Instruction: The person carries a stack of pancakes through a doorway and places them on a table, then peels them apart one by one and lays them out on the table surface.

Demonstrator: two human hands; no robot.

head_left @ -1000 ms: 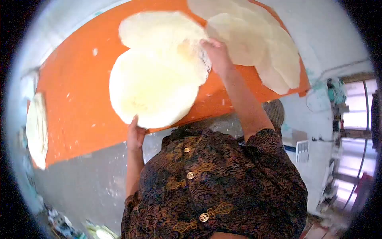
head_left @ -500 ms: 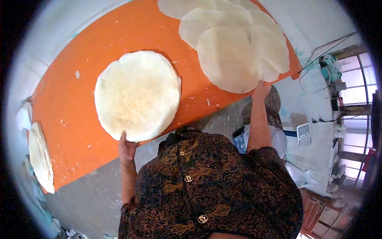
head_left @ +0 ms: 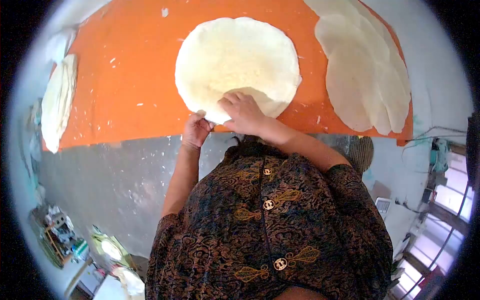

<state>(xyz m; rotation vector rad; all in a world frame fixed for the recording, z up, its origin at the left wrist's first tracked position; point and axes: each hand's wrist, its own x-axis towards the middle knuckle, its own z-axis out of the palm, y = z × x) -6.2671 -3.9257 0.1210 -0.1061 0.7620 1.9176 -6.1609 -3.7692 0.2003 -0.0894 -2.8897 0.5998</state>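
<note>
Left hand (head_left: 197, 130) nearly closed, thumb and fingers pinching the rim of the pale round stack (head_left: 235, 57) at its seven o'clock. Right hand (head_left: 244, 112) palm down on the stack at six, fingers half curled; cannot tell if they grip. Stack lies flat on orange table (head_left: 135, 85), near edge. Overlapping thin rounds (head_left: 367, 75) at three o'clock; folded sheets (head_left: 59, 105) at nine. Blurred clutter (head_left: 60, 232) toward eight, floor side.
</note>
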